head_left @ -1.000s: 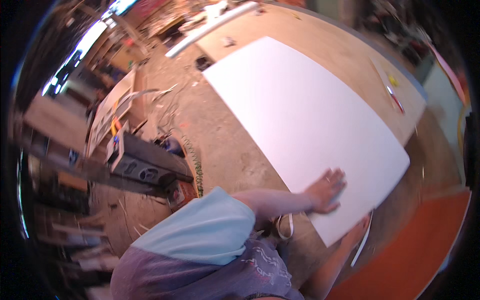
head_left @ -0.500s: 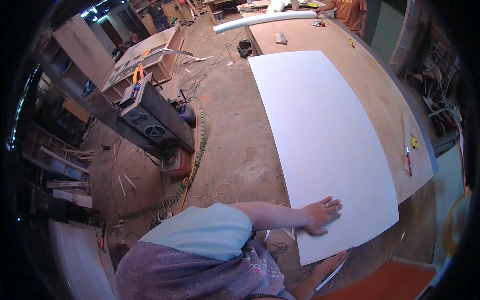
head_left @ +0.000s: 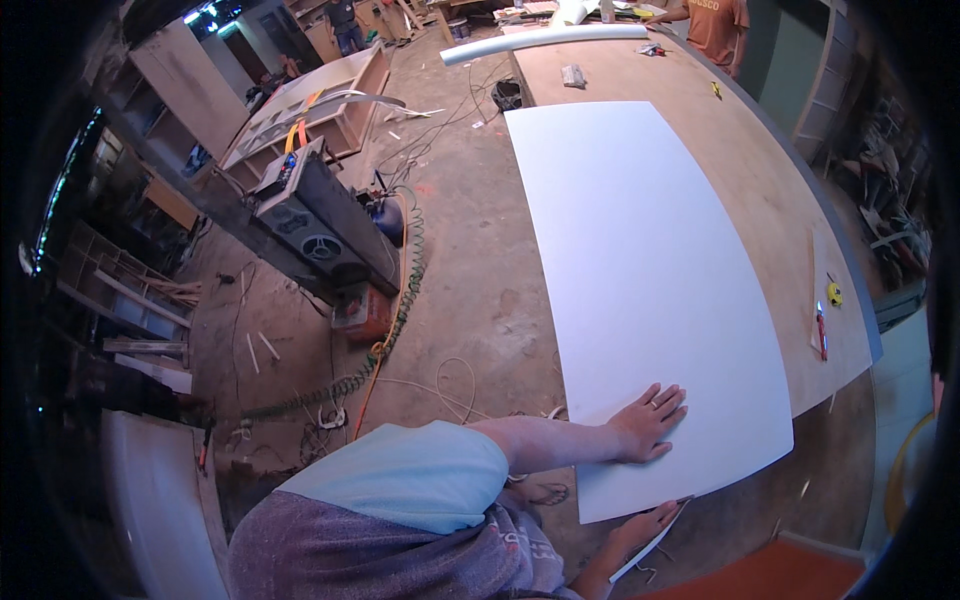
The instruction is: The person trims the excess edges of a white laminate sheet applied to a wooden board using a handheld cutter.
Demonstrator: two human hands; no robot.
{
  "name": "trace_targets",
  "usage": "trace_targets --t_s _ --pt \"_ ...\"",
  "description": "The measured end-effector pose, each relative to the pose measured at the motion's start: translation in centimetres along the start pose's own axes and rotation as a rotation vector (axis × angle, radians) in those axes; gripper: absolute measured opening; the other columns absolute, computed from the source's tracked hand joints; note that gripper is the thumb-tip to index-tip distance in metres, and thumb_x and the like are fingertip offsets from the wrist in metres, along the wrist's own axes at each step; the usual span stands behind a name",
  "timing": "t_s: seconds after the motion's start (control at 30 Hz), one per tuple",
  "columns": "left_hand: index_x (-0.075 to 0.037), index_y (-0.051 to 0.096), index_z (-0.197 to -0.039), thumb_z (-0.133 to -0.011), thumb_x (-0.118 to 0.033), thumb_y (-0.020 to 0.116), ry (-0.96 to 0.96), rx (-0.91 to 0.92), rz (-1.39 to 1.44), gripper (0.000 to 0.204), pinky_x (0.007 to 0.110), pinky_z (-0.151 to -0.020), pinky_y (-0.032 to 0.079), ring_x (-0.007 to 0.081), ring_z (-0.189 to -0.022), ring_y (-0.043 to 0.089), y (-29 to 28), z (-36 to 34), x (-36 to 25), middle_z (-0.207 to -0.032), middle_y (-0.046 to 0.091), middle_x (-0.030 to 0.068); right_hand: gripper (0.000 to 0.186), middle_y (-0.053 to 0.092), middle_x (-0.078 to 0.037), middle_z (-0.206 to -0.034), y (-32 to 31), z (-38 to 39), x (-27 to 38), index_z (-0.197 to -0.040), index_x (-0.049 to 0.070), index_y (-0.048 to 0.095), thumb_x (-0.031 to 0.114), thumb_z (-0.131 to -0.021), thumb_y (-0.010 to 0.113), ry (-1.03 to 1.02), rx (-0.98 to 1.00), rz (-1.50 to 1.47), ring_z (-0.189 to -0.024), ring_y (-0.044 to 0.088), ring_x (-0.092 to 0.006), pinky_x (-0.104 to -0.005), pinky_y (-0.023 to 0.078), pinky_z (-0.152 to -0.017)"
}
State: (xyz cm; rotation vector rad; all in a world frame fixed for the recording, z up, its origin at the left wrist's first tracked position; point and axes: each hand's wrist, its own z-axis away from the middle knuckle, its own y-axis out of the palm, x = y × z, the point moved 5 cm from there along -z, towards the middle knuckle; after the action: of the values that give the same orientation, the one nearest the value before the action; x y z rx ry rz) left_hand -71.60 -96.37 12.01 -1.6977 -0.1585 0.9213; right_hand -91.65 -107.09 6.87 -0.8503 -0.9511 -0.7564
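Observation:
A long white sheet (head_left: 650,260) lies over the wooden tabletop, its near end reaching past the table's near edge. My left hand (head_left: 650,424), fingers spread and a ring on one, presses flat on the sheet near this end. At the sheet's near edge, my right hand (head_left: 645,528) is closed around something mostly hidden, with a small dark tip showing by the edge. A narrow white strip (head_left: 655,548) hangs beside the right hand, running down along its outer side.
On the wooden table (head_left: 700,110) lie a red-handled tool (head_left: 822,335), a yellow tape measure (head_left: 834,294) and a long white roll (head_left: 545,42). Another person (head_left: 712,30) stands at its far end. Left are a speaker cabinet (head_left: 325,225) and a coiled green hose (head_left: 345,385). An orange-red panel (head_left: 780,575) is near.
The view has shifted, so the background sits farther right. The sheet's near end and my right hand appear slightly farther left. My left hand stays flat on the sheet.

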Motion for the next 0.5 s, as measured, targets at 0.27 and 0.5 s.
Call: trace_targets --t_s 0.27,0.5 --pt "0.003 0.029 -0.163 -0.104 -0.045 0.052 -0.021 0.077 -0.048 0.079 0.054 -0.133 0.009 0.0372 -0.164 0.010 -0.8 -0.1 -0.2 -0.173 0.019 0.0253 0.058 0.050 -0.025 -0.158 0.2 0.0 0.3 -0.158 -0.003 0.043 0.037 -0.116 0.042 -0.038 0.000 0.083 -0.133 0.058 -0.0334 -0.0421 0.049 -0.111" --pt "0.004 0.033 -0.161 -0.101 -0.044 0.055 0.000 0.004 -0.028 0.080 0.056 -0.133 0.010 0.0391 -0.163 0.012 -0.1 0.1 0.1 -0.172 0.022 0.0268 0.057 0.052 -0.025 -0.154 0.6 1.1 1.1 -0.157 -0.004 0.044 0.035 -0.116 0.044 -0.002 -0.004 -0.005 -0.131 0.060 -0.0334 -0.0427 0.051 -0.109"
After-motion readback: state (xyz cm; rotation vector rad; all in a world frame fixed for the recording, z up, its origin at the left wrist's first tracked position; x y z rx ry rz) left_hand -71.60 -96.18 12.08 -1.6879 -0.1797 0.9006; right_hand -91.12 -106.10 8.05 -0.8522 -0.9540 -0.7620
